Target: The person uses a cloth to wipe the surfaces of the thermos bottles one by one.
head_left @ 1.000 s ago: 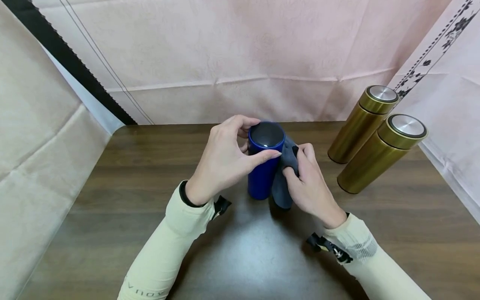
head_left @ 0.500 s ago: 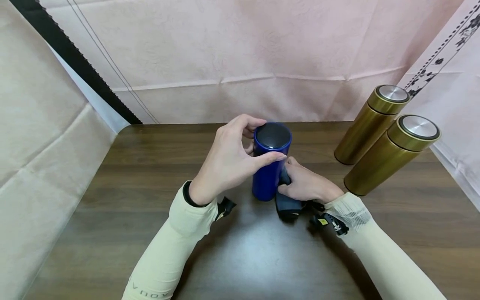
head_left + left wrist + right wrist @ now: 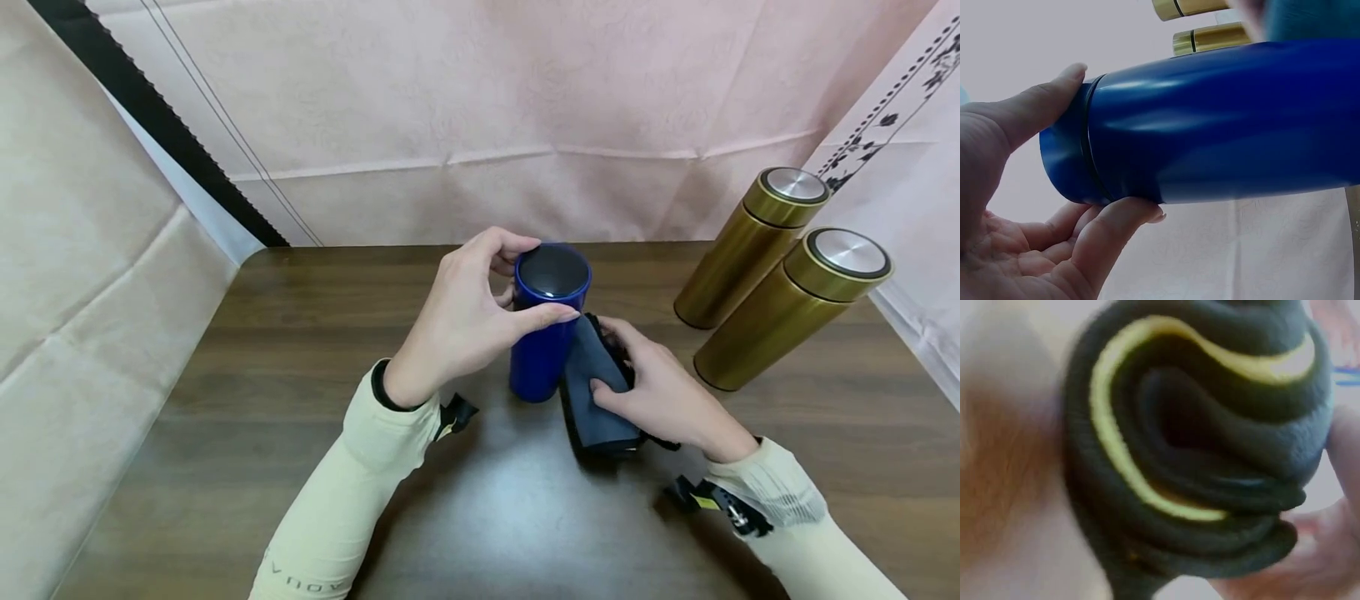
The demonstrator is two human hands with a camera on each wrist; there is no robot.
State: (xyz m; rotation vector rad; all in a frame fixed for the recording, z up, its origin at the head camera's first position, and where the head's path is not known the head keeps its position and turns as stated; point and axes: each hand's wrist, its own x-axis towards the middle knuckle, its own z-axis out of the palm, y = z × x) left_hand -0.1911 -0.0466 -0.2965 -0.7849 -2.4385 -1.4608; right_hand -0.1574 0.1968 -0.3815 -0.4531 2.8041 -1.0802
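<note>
A blue thermos flask (image 3: 543,354) with a dark round top stands upright on the table in the head view. My left hand (image 3: 468,325) grips it round the lid, thumb in front and fingers behind. In the left wrist view the flask (image 3: 1229,131) lies across the frame, a dark seam below its lid. A folded grey-blue cloth (image 3: 596,383) with black edging is pinched in my right hand (image 3: 663,392), close along the flask's right side; whether they touch I cannot tell. Close up in the right wrist view, the cloth (image 3: 1266,434) shows rolled layers and a yellow band.
Two gold thermos flasks (image 3: 787,321) with silver-topped lids stand to the right of my right hand, the rear one (image 3: 750,254) partly behind the other. The brown wooden table (image 3: 487,517) meets a pale fabric backdrop (image 3: 487,125) at its far edge.
My right hand first turned inward low against the flask, then drew back to the right with the cloth, showing more of its face. My left hand keeps its grip; the whole view has shifted slightly.
</note>
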